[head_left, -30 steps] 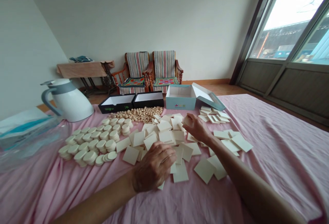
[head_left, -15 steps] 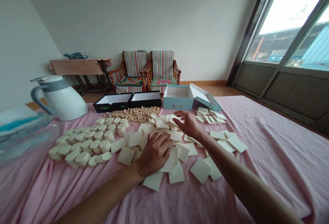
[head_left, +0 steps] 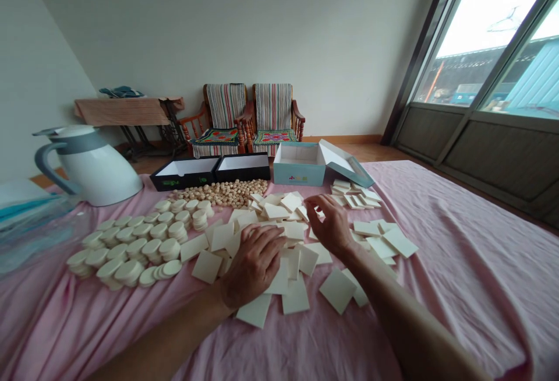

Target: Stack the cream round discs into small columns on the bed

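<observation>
A loose heap of thin cream square tiles (head_left: 276,212) spreads over the middle of the pink cloth. My left hand (head_left: 254,258) lies palm down over the near left part of the heap, its fingers extended and slightly bent; what is under the palm is hidden. At the heap's right side is my right hand (head_left: 331,225), fingers curved and a gap showing between thumb and fingertips. No tile is plainly gripped in it. Left of the heap, round cream discs (head_left: 136,246) stand in rows of short stacks.
Small wooden beads (head_left: 227,193) lie before two black boxes (head_left: 186,180). A light blue box (head_left: 299,172) stands beside its tilted lid (head_left: 348,165). More square tiles (head_left: 356,196) lie at right. A white jug (head_left: 102,165) and clear plastic (head_left: 35,229) are at left.
My right hand has moved slightly right and down, and its fingers have curled more. My left hand stays over the tiles. The whole view has shifted a little.
</observation>
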A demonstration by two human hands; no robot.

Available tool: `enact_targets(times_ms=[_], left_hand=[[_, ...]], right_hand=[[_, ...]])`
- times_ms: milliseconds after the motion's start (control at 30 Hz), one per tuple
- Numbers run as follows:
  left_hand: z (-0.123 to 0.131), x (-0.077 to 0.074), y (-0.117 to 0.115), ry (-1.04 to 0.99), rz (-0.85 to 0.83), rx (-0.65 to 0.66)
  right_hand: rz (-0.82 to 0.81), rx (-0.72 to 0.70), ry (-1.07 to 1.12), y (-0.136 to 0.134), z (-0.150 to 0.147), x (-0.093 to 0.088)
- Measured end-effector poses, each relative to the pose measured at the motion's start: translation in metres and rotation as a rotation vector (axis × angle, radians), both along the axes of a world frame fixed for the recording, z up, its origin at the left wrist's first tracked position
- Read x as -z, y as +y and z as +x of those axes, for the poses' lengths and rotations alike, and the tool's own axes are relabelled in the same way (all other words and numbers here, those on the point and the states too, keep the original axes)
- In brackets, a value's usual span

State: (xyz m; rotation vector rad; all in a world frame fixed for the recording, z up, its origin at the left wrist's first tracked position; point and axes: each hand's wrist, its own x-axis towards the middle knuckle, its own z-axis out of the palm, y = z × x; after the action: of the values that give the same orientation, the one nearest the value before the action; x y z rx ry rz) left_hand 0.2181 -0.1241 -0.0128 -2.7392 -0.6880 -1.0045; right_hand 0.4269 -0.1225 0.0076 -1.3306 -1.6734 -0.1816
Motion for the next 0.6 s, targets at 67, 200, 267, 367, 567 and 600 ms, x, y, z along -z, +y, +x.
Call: enact_targets(times_ms=[67, 200, 267, 367, 567, 600], left_hand=[[-0.001, 0.000, 0.000, 0.001, 0.020, 0.004], [-0.003, 0.002, 0.000, 0.014, 0.028, 0.016], [-0.004, 0.002, 0.000, 0.017, 0.030, 0.018], [-0.006, 0.003, 0.000, 0.030, 0.037, 0.020], [-0.006, 0.003, -0.001, 0.060, 0.065, 0.028], [-0.006, 0.003, -0.001, 0.063, 0.069, 0.028]], right_hand=[[-0.032, -0.017, -0.080, 0.003, -0.001, 0.008], [-0.067, 0.007, -0.181, 0.008, 0.000, 0.021], [-0.079, 0.015, -0.207, 0.010, 0.002, 0.024], [-0.080, 0.026, -0.233, 0.011, 0.004, 0.027], [-0.064, 0.015, -0.260, 0.011, 0.004, 0.030], [-0.065, 0.008, -0.261, 0.011, 0.004, 0.030]])
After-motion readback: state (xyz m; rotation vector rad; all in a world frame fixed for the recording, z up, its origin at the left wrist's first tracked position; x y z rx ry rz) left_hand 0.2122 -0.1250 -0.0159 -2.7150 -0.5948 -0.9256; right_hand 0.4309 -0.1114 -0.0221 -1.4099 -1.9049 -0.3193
